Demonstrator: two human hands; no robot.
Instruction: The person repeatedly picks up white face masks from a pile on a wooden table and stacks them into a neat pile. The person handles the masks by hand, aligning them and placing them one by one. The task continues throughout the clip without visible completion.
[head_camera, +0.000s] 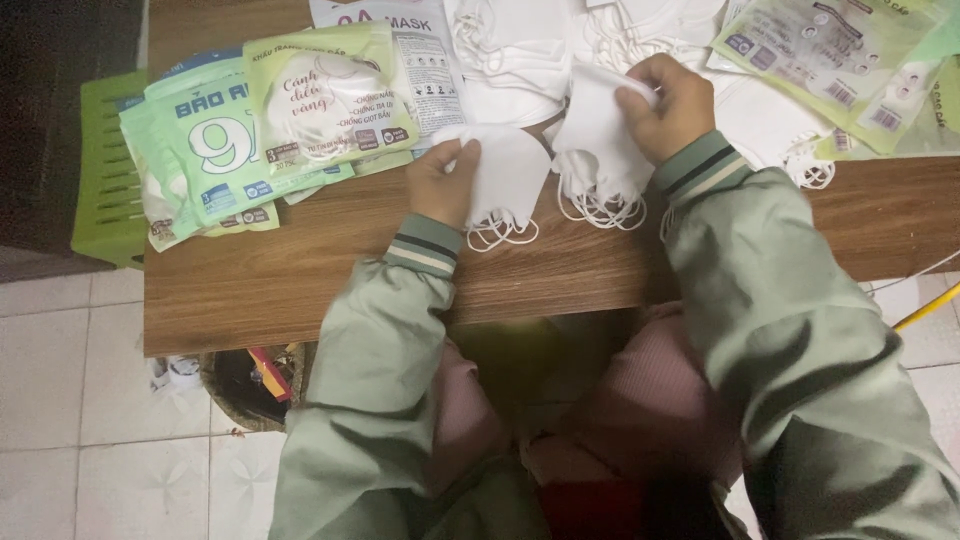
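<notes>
Partly hidden masks (600, 140), left hand (445, 185), right hand (672, 105)

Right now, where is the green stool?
In the head view, the green stool stands on the floor at the far left, against the table's left end, partly under the green mask packets.

Dim greenish indoor light, soft overall blur, murky shadow under table (250, 300)

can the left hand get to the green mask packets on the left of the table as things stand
Probably yes. The left hand holds a white mask, but the green packets lie close beside it on the table with nothing between.
</notes>
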